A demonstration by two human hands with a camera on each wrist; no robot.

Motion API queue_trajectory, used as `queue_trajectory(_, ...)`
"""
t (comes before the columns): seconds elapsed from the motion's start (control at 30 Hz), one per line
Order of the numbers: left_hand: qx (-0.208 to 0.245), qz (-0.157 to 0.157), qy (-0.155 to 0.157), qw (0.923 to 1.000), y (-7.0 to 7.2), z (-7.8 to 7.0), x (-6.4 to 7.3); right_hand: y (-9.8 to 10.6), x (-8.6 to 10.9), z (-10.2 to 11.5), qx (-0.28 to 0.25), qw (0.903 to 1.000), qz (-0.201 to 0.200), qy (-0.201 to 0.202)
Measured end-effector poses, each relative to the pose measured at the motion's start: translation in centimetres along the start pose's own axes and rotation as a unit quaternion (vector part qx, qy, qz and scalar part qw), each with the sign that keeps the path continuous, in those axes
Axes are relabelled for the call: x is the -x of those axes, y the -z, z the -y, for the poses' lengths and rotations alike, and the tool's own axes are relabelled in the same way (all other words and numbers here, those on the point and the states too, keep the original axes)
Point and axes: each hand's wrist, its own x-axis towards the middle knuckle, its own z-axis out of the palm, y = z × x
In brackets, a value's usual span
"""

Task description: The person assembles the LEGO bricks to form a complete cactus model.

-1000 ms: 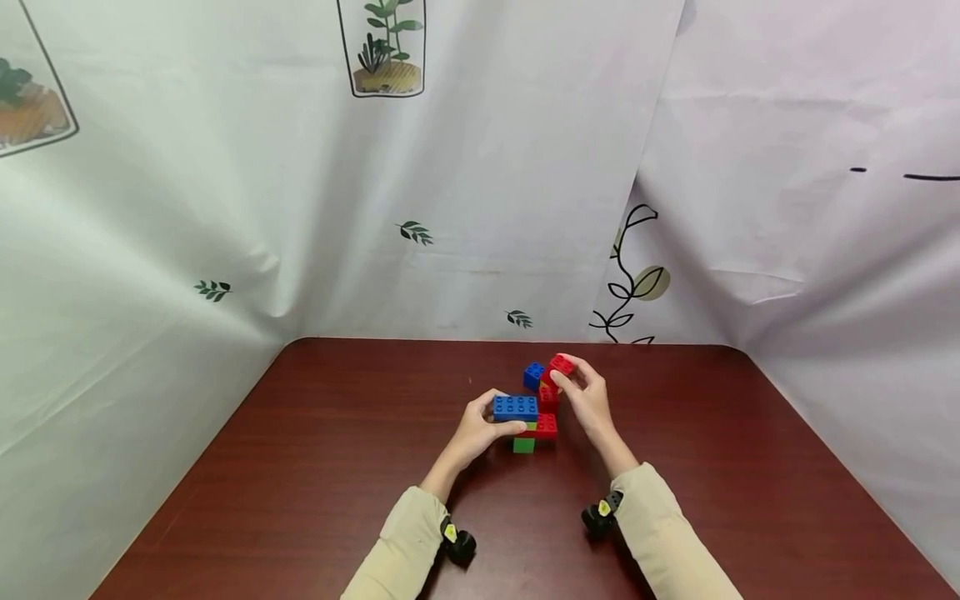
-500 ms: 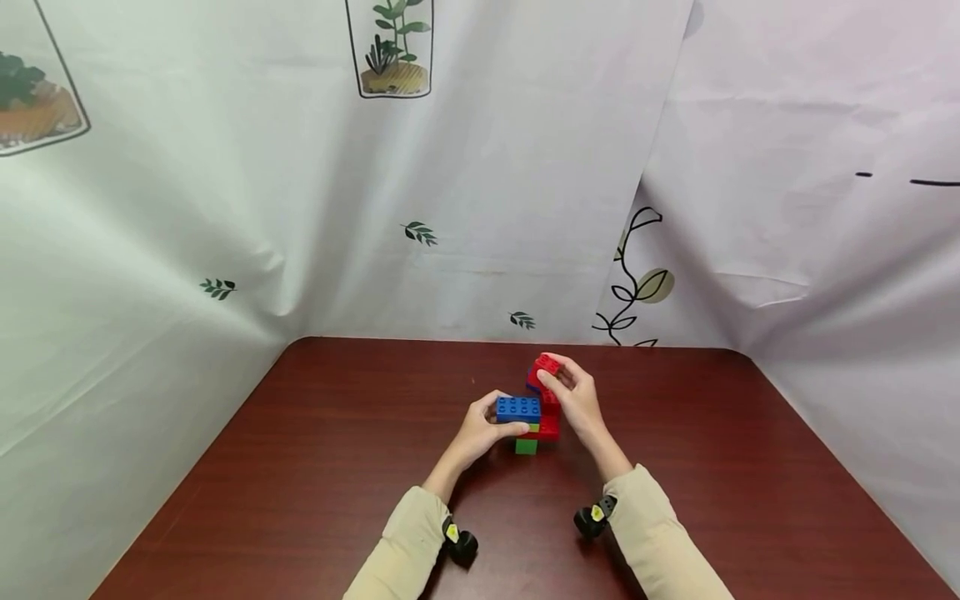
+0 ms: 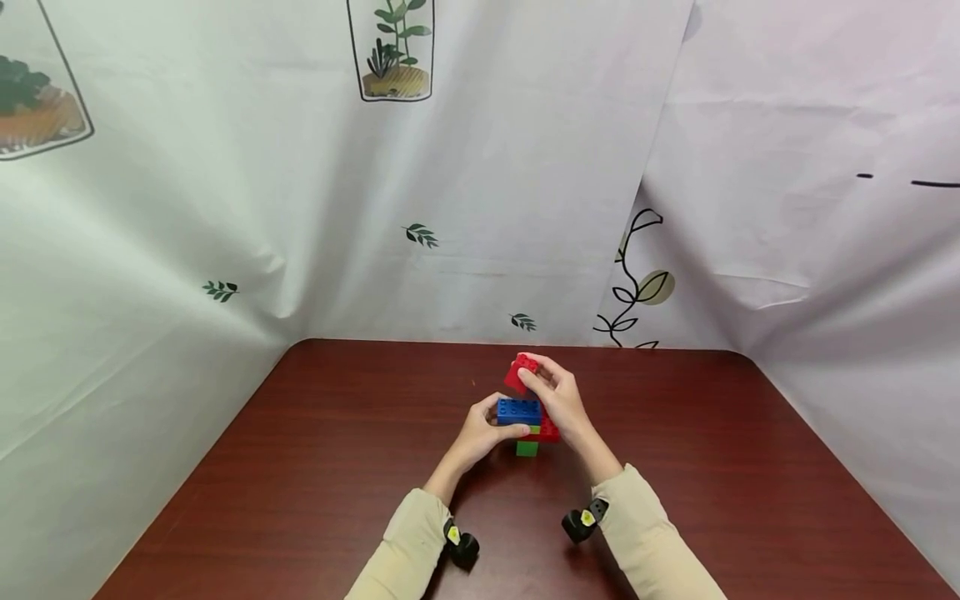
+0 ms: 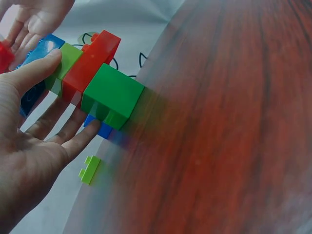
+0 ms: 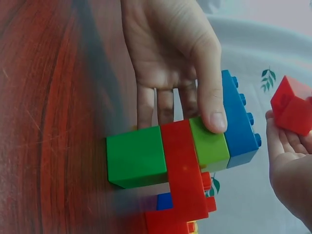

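My left hand [image 3: 477,429] holds a stack of toy building bricks, its thumb on the lime brick [image 5: 208,146]. From the table up, the stack shows a green brick [image 5: 136,156], a red brick [image 5: 183,170] jutting to the right, the lime one and a long blue brick [image 3: 519,412] on top. In the head view, my right hand [image 3: 561,402] pinches another red brick [image 3: 519,373], tilted, just above and beyond the blue brick. Air shows between this red brick and the blue one in the right wrist view.
Behind the stack, a small blue brick [image 4: 105,129] and a loose lime brick [image 4: 90,170] lie on the brown table [image 3: 337,467]. Close to the stack is another red brick [image 5: 168,222] with a bit of yellow beside it. A white printed cloth [image 3: 480,167] hangs behind the table.
My right hand has carried the red brick leftward, from right of the stack to over its far side. My left hand keeps its grip in nearly the same place.
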Motion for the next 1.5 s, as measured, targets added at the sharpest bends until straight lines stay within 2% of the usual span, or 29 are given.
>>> queue_trajectory(0.17, 0.001, -0.003, 0.004, 1.0000, -0.2, -0.1, -0.1, -0.1, 0.0, 0.1, -0.003, 0.9998, 0.021, 0.004)
queue_trajectory(0.4, -0.007, 0.000, 0.002, 1.0000, -0.2, 0.0, -0.2, -0.5, 0.1, 0.1, 0.027, 0.9990, 0.036, 0.003)
queue_trajectory(0.67, -0.012, -0.007, 0.004, 0.9999, 0.0, 0.2, 0.1, -1.2, 0.0, -0.3, 0.038, 0.9962, 0.078, 0.012)
queue_trajectory(0.83, -0.008, -0.011, 0.006, 0.9999, -0.1, 0.2, 0.2, -1.3, 0.1, -0.7, 0.063, 0.9939, 0.091, -0.002)
queue_trajectory(0.97, -0.003, -0.008, -0.001, 1.0000, -0.1, 0.1, 0.1, -1.2, 0.2, -1.0, 0.069, 0.9929, 0.097, -0.003)
queue_trajectory(1.17, 0.001, -0.004, -0.018, 0.9998, -0.2, 0.2, -0.2, -1.1, 0.3, -1.4, 0.066, 0.9937, 0.089, 0.018)
queue_trajectory(1.33, 0.003, -0.014, -0.002, 0.9999, 0.0, 0.3, -0.2, -1.3, 0.5, -1.6, 0.066, 0.9915, 0.104, 0.042)
queue_trajectory(1.5, 0.008, -0.012, 0.011, 0.9998, -0.1, 0.4, -0.2, -1.0, 0.6, -1.7, 0.073, 0.9903, 0.111, 0.042)
